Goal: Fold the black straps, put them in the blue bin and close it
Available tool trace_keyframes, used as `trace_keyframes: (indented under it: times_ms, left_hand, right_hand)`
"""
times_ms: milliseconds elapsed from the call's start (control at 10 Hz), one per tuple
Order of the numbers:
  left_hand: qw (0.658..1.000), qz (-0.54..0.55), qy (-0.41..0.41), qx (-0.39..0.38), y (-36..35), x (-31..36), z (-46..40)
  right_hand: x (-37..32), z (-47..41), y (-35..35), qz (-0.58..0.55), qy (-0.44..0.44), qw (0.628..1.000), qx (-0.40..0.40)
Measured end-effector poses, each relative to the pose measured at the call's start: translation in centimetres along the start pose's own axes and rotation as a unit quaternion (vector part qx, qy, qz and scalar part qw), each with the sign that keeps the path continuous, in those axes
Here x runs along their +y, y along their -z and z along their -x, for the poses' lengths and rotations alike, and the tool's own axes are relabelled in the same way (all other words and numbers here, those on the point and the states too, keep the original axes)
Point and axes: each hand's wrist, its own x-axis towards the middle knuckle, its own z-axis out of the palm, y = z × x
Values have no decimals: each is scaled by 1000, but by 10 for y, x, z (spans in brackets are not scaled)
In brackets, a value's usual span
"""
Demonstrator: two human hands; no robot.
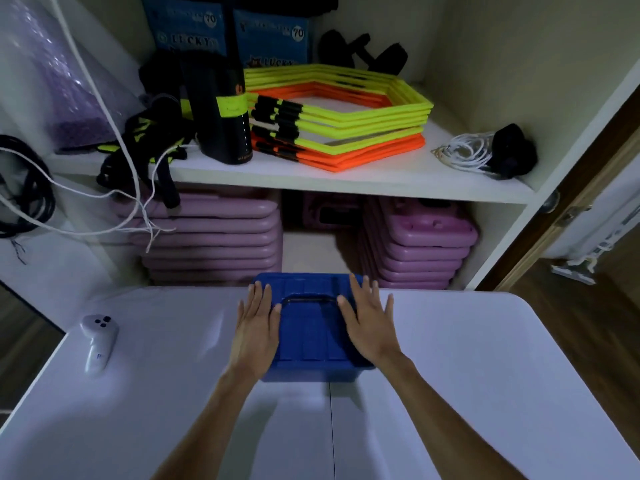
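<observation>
The blue bin (310,336) stands on the white table (467,375) near its far edge, with its lid on and a recessed handle in the lid's top. My left hand (254,336) lies flat on the lid's left side, fingers apart. My right hand (369,323) lies flat on the lid's right side, fingers spread. Neither hand holds anything. No black straps show on the table; the bin's inside is hidden by the lid.
A white controller (98,341) lies on the table's left. Behind the table a white shelf (346,181) carries yellow and orange hexagon rings (341,112), a black tube, black-and-yellow straps (145,143) and a white cord bundle (467,152). Purple boards (214,237) are stacked below.
</observation>
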Motion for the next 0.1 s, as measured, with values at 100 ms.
trace_keyframes:
  times_ms: [100]
  left_hand:
    - [988,118,-33,93,13,-2,91]
  right_hand:
    - [-23,54,68,-269,-13,951,153]
